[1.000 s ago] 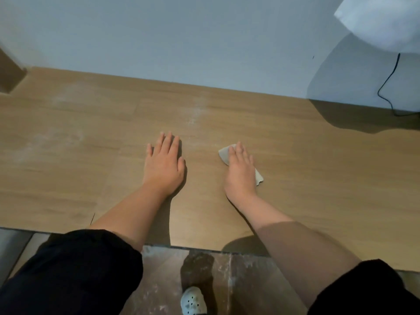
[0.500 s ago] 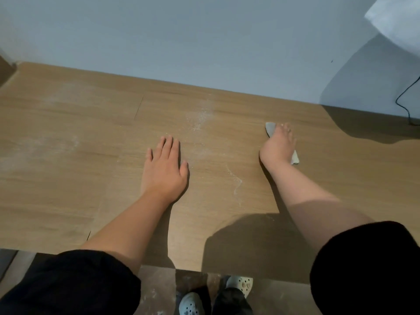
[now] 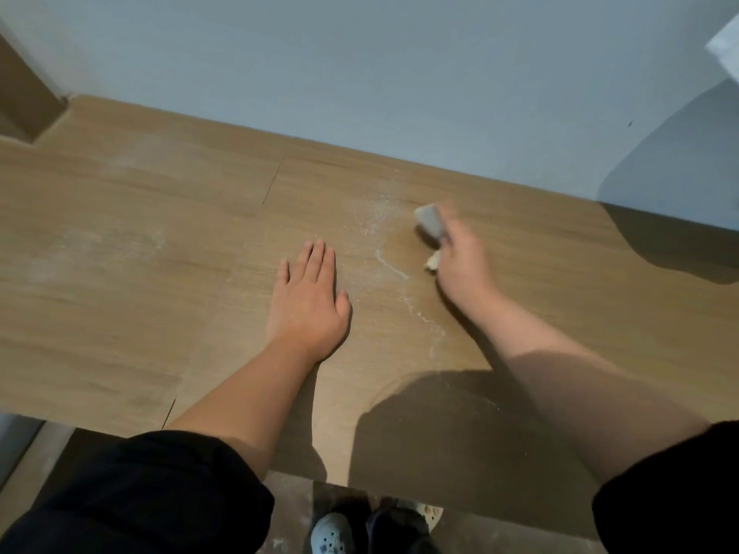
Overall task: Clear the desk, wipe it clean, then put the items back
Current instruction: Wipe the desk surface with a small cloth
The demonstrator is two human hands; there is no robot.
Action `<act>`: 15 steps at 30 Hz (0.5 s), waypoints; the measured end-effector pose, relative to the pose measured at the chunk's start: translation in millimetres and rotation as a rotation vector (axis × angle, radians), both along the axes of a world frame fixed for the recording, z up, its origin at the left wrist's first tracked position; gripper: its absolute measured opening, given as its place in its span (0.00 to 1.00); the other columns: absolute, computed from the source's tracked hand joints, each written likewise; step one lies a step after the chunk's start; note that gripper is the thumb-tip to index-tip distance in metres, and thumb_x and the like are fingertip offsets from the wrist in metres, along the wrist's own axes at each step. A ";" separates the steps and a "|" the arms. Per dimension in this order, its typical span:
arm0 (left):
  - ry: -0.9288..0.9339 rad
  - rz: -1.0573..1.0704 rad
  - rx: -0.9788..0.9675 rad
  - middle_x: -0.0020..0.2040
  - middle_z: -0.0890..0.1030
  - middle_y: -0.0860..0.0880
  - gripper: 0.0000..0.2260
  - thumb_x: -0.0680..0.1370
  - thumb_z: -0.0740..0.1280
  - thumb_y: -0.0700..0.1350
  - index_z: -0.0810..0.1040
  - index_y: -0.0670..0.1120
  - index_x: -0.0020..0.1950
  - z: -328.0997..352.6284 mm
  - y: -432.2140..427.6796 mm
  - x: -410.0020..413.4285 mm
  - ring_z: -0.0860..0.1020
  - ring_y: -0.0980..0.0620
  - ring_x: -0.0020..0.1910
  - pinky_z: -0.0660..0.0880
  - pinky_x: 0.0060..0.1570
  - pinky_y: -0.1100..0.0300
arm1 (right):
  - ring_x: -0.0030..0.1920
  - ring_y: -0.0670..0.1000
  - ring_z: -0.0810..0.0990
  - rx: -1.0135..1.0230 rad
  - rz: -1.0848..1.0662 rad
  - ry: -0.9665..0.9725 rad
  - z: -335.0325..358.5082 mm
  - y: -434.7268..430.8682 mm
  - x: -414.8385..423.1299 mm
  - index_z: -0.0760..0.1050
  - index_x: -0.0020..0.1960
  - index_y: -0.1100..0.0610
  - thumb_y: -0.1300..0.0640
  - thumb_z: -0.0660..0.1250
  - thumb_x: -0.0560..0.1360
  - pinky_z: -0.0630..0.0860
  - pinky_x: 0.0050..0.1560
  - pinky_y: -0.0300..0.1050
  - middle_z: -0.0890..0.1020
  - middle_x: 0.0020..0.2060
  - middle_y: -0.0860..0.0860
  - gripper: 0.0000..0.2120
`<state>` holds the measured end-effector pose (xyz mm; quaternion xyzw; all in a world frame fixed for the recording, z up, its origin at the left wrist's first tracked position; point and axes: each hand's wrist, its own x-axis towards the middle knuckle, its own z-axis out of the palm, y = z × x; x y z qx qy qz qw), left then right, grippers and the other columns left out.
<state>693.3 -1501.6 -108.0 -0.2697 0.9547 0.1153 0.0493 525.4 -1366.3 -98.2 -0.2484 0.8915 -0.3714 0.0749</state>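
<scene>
Over the last second the right hand has swept the grey cloth outward from beside the left hand and farther up the desk, leaving a thin curved ridge of white dust between the two hands. Wiping looks only partly done, with pale dusty patches well out to the left hand's far side. The left hand lies flat, fingers straight, bracing on the wood; the right, motion-blurred, appears to grip the cloth, arm angled inward.

Loose black sleeves cover both upper arms; the forearms are bare. Pale perforated clogs on the feet; dark trouser legs.
</scene>
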 end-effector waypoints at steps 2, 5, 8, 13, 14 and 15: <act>0.005 0.006 0.004 0.81 0.44 0.47 0.28 0.83 0.49 0.52 0.47 0.44 0.81 -0.3 -0.7 -0.2 0.41 0.52 0.79 0.42 0.77 0.49 | 0.66 0.56 0.72 0.049 -0.218 0.062 -3.0 8.3 -39.2 0.66 0.73 0.53 0.65 0.54 0.80 0.67 0.65 0.44 0.72 0.69 0.55 0.23; 0.006 0.009 0.001 0.81 0.44 0.48 0.28 0.83 0.49 0.52 0.46 0.44 0.81 -1.3 -0.7 -0.9 0.41 0.52 0.79 0.42 0.77 0.50 | 0.64 0.61 0.74 0.174 -0.294 0.064 -10.1 6.4 -72.2 0.69 0.71 0.56 0.69 0.54 0.75 0.69 0.63 0.48 0.76 0.64 0.60 0.25; -0.001 0.003 0.000 0.81 0.44 0.48 0.28 0.83 0.48 0.52 0.46 0.44 0.81 -1.6 -1.4 -1.0 0.41 0.52 0.79 0.41 0.77 0.50 | 0.67 0.59 0.71 0.171 -0.298 0.065 -12.9 -15.7 -75.2 0.68 0.71 0.58 0.70 0.52 0.76 0.66 0.66 0.46 0.74 0.67 0.59 0.25; 0.005 -0.002 0.000 0.81 0.43 0.48 0.28 0.83 0.47 0.53 0.45 0.44 0.81 -2.7 -1.9 -0.5 0.40 0.52 0.79 0.41 0.77 0.50 | 0.68 0.56 0.70 0.097 -0.255 0.040 -16.7 -54.3 -77.8 0.69 0.71 0.58 0.70 0.52 0.75 0.65 0.69 0.46 0.73 0.68 0.55 0.26; 0.006 -0.002 -0.002 0.81 0.43 0.48 0.28 0.83 0.47 0.53 0.45 0.45 0.80 -3.1 -2.0 -0.4 0.40 0.52 0.79 0.41 0.77 0.50 | 0.68 0.55 0.71 0.079 -0.230 0.033 -17.6 -62.2 -75.6 0.69 0.71 0.57 0.70 0.53 0.75 0.65 0.69 0.44 0.73 0.68 0.55 0.26; 0.006 -0.002 -0.004 0.81 0.43 0.48 0.28 0.83 0.47 0.53 0.45 0.45 0.80 -3.4 -1.9 -0.5 0.40 0.52 0.79 0.41 0.77 0.49 | 0.67 0.54 0.71 0.064 -0.200 0.028 -18.0 -69.7 -73.0 0.70 0.70 0.56 0.70 0.53 0.75 0.65 0.67 0.41 0.74 0.67 0.54 0.26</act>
